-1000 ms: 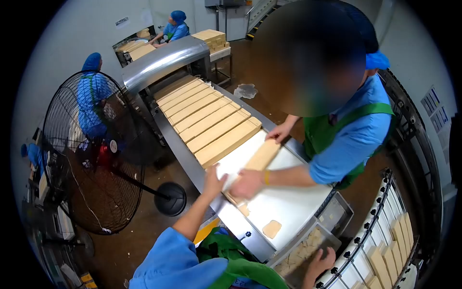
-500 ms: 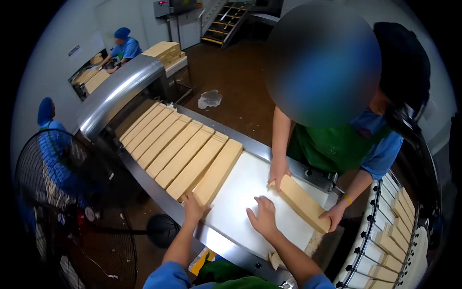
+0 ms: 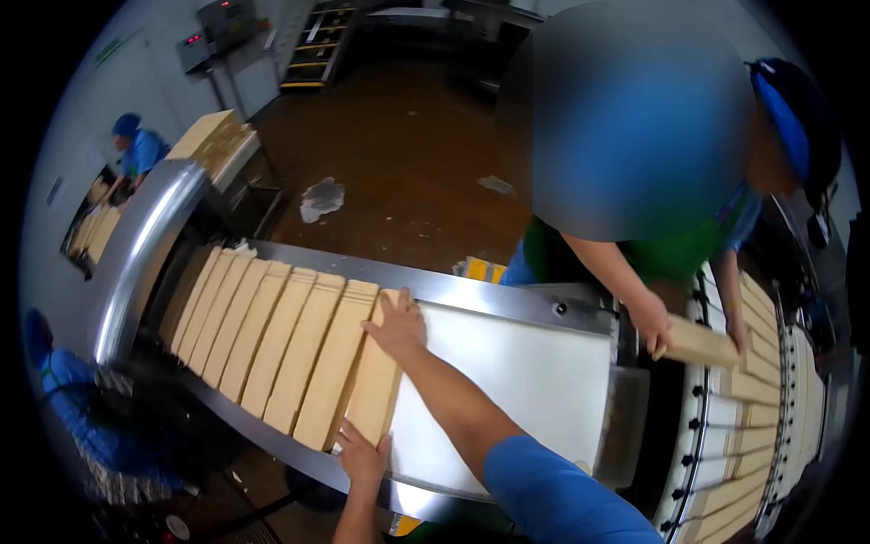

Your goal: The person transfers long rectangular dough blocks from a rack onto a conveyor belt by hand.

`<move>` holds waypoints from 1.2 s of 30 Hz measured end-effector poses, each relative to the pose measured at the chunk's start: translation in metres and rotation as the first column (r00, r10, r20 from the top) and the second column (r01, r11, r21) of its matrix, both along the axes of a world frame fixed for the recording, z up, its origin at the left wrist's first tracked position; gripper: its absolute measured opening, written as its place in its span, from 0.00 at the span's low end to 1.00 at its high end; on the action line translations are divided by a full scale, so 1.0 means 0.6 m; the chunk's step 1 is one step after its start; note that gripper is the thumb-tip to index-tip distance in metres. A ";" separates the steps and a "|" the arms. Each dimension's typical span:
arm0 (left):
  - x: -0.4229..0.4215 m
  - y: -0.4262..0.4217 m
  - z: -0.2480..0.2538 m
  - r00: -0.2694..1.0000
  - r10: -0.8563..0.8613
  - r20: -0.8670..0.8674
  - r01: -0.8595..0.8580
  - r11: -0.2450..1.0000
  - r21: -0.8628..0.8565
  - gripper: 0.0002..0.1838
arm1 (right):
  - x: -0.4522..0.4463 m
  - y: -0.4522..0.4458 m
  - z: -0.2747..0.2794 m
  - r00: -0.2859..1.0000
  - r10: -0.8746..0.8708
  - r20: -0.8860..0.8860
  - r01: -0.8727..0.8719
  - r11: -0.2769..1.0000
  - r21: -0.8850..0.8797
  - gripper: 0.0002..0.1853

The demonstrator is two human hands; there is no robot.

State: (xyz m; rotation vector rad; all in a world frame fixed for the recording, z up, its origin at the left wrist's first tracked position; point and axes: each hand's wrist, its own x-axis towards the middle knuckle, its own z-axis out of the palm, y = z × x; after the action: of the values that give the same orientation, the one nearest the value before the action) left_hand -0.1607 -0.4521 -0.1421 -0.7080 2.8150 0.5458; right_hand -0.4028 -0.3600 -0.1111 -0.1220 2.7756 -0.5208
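Note:
A row of several long pale-yellow blocks lies crosswise on the white conveyor belt. At the row's right end, my hands hold the last pale-yellow block between them. My right hand grips its far end, fingers over the top and side. Around the near end curls my left hand, its fingers partly hidden against the block. The block rests on the belt, close beside its neighbour. A co-worker's hands hold another pale-yellow block above the rack on the right.
A metal hood arches over the belt's left end. Beyond it, stacked blocks stand on a table. A slatted rack at right carries more blocks. The co-worker stands across the belt; two other people are at left.
My right hand has moved from over the bare belt onto the last block's far end. The co-worker has carried a block from the belt to the right-hand rack. My view has turned right.

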 end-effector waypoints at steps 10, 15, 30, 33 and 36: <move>0.030 0.071 -0.038 0.941 -0.247 -0.232 0.318 0.878 0.357 0.51 | 0.110 0.257 0.068 0.820 -0.535 0.204 0.549 0.836 -0.011 0.45; 0.042 0.248 0.011 0.878 -0.382 -0.288 0.474 0.774 0.419 0.50 | 0.216 0.465 0.034 0.711 -0.702 -0.041 0.698 0.697 0.162 0.53; 0.076 0.803 0.210 0.435 -0.542 -0.719 0.897 0.330 0.294 0.40 | 0.602 1.101 0.174 -0.131 -0.982 -0.139 0.805 -0.023 -0.592 0.44; 0.069 0.905 0.234 0.359 -0.567 -0.741 0.932 0.256 0.255 0.37 | 0.615 1.221 0.185 -0.128 -0.985 -0.118 0.885 -0.060 -0.463 0.44; 0.056 0.976 0.209 0.335 -0.605 -0.723 0.941 0.168 0.295 0.35 | 0.636 1.324 0.170 0.032 -0.996 -0.086 0.982 0.047 -0.180 0.40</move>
State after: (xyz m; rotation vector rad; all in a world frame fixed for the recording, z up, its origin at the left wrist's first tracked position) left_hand -0.1271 0.1336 -0.0166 1.2434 2.3698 1.4984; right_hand -0.0214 0.4342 -0.0090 2.0748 2.4734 -0.9067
